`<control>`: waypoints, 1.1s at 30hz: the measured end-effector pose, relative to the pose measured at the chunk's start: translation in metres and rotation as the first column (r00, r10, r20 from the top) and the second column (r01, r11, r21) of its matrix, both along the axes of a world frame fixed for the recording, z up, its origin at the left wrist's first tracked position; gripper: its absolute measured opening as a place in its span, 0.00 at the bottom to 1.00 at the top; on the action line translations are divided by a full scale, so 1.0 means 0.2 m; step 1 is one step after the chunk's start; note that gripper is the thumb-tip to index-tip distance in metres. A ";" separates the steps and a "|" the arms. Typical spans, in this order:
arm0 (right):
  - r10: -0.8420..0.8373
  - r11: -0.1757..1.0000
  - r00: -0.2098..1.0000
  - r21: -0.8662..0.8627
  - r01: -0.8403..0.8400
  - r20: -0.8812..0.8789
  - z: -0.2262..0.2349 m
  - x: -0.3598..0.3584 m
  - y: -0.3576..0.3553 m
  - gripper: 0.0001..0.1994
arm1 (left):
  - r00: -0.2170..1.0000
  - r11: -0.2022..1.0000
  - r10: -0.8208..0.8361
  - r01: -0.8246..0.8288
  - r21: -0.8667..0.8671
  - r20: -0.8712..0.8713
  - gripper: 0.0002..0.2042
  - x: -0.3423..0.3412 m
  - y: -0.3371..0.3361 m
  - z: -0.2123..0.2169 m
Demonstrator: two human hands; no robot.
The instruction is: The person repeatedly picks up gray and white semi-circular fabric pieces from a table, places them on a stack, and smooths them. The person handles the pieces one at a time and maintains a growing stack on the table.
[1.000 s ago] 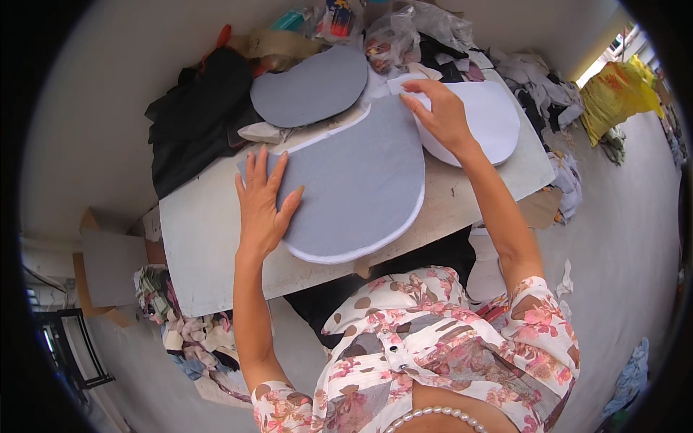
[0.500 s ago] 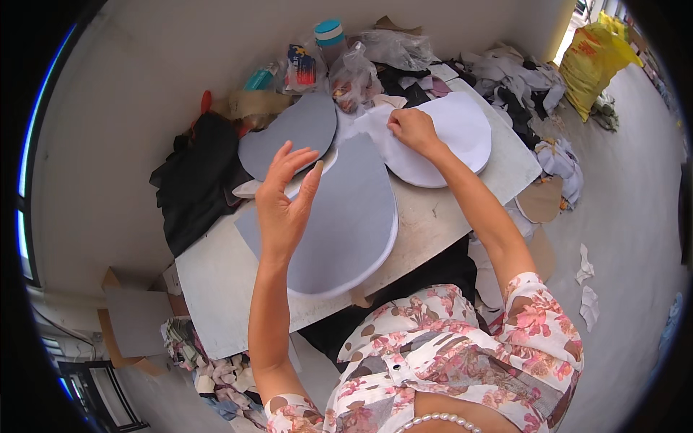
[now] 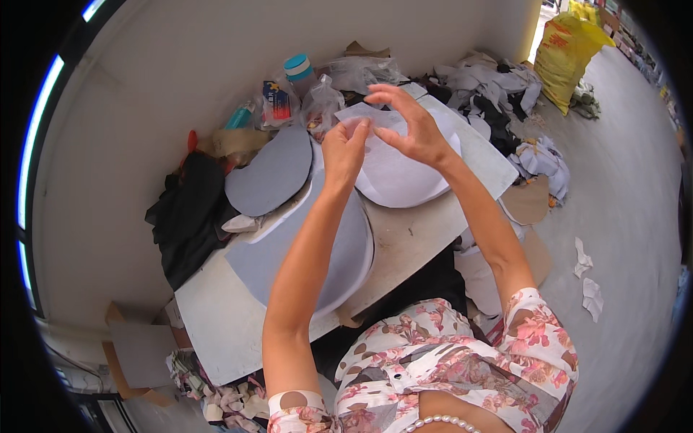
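Observation:
My left hand (image 3: pixel 345 153) is closed, thumb pressed to fingers, on the edge of a thin white sheet (image 3: pixel 426 189) at the table's far side. This rounded sheet lies on a stack of similar white pieces, its gripped end lifted. Close beside it, my right hand (image 3: pixel 413 130) hovers over the stack with thumb and fingers apart, holding nothing that I can see. Beneath my left forearm lies a large rounded grey piece (image 3: pixel 339 245) with white layers showing at its rim. Another curved grey piece (image 3: pixel 271 173) rests farther left.
Bags, a blue-lidded jar (image 3: pixel 298 68) and black cloth (image 3: pixel 191 224) crowd the table's (image 3: pixel 216 317) back and left side. Fabric scraps (image 3: pixel 491 86) heap beyond its right corner, near a yellow sack (image 3: pixel 567 61). A cardboard box (image 3: pixel 141 353) stands at the lower left.
My left hand has moved right and away from me, from open above the grey piece to pinching the white sheet. My right hand has let go and opened.

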State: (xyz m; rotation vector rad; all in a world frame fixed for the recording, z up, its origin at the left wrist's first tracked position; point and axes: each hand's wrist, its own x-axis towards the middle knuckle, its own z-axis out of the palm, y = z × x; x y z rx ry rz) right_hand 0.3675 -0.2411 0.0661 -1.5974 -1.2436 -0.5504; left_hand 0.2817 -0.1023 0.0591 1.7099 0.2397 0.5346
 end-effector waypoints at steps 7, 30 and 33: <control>0.146 0.801 0.927 -0.508 -0.316 -0.346 0.21 0.15 -0.23 0.16 | 0.980 0.928 -0.050 -0.025 0.372 0.191 0.09 -0.17 -0.05 0.15; 0.729 0.675 0.525 0.327 -0.662 -0.440 0.30 -0.20 -0.13 0.12 | 0.834 0.912 0.237 -0.367 0.181 0.497 0.14 -1.21 0.34 0.42; 0.701 0.699 0.583 0.232 -0.676 -0.412 0.24 -0.31 -0.01 0.21 | 0.848 0.920 0.222 -0.346 0.185 0.481 0.14 -1.33 0.32 0.44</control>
